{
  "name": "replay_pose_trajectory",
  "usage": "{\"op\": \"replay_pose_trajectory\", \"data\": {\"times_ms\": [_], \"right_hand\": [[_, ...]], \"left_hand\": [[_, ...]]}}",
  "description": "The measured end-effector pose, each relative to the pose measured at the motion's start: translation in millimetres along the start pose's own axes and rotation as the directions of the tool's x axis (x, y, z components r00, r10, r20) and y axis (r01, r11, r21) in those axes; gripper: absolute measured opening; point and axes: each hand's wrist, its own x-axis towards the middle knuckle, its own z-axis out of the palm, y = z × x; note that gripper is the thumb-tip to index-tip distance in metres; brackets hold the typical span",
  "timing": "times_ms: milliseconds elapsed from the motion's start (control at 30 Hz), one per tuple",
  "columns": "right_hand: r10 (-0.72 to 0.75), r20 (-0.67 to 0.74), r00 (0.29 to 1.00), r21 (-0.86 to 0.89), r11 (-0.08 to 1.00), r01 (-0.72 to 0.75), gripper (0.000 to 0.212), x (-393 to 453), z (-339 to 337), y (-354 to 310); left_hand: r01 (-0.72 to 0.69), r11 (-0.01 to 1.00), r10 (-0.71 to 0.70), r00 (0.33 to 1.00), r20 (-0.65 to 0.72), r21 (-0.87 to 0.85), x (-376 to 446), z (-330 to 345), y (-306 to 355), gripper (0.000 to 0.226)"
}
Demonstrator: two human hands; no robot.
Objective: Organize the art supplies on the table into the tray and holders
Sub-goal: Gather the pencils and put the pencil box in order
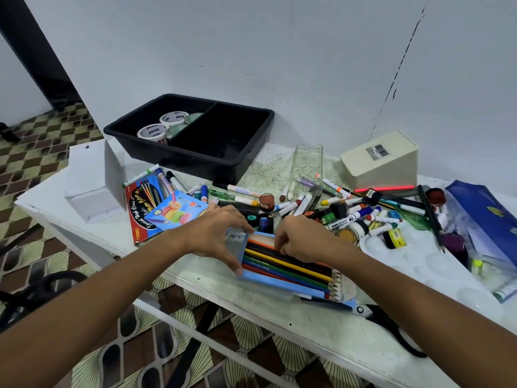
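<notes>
A light-blue box of coloured pencils (288, 271) lies open near the table's front edge, several pencils side by side with their tips to the right. My left hand (215, 233) grips the box's left end, thumb at its near corner. My right hand (299, 239) has curled fingers on the upper pencils. A black two-part tray (251, 119) stands at the back with two tape rolls (163, 126) in its left compartment. A clear holder (307, 166) and a cream holder (380, 161) lie tipped over.
Markers, paint pots and crayons (344, 211) are heaped right of centre. A red pencil box (140, 211) and a small blue box (176, 211) lie at left. A white palette (414, 256), blue packet (486, 219) and black scissors (389, 323) occupy the right. A white box (92, 177) stands far left.
</notes>
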Motion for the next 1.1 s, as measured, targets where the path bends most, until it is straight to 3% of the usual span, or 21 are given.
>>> {"op": "replay_pose_trajectory", "data": {"times_ms": [233,367,500,700,800,900,1100], "right_hand": [[-0.049,0.035,0.998,0.121,0.992,0.044,0.016,1,-1,12],[-0.026,-0.089,0.996,0.256,0.966,0.048,0.013,-2,-16,32],[0.121,-0.249,0.961,0.369,0.929,-0.022,0.009,-22,-36,66],[0.460,-0.426,0.779,0.465,0.850,-0.247,0.008,-76,-51,146],[0.626,-0.467,0.624,0.501,0.769,-0.397,0.007,-105,-45,181],[0.729,-0.517,0.449,0.412,0.672,-0.616,0.022,-125,-37,201],[0.805,-0.440,0.398,0.232,0.530,-0.816,0.034,-117,-29,213]], "left_hand": [[-0.020,0.997,0.017,0.999,0.043,0.077,7,-2,3,0.088],[-0.047,0.996,0.044,0.998,0.049,0.069,23,-6,9,0.102],[-0.150,0.986,0.149,0.989,0.010,0.070,58,-6,28,0.086],[-0.347,0.931,0.350,0.937,-0.004,0.108,125,0,78,0.076],[-0.417,0.905,0.417,0.909,0.016,0.081,160,6,108,0.073],[-0.467,0.883,0.468,0.884,0.004,0.056,188,16,138,0.068],[-0.499,0.865,0.501,0.864,-0.046,0.052,222,35,178,0.052]]}}
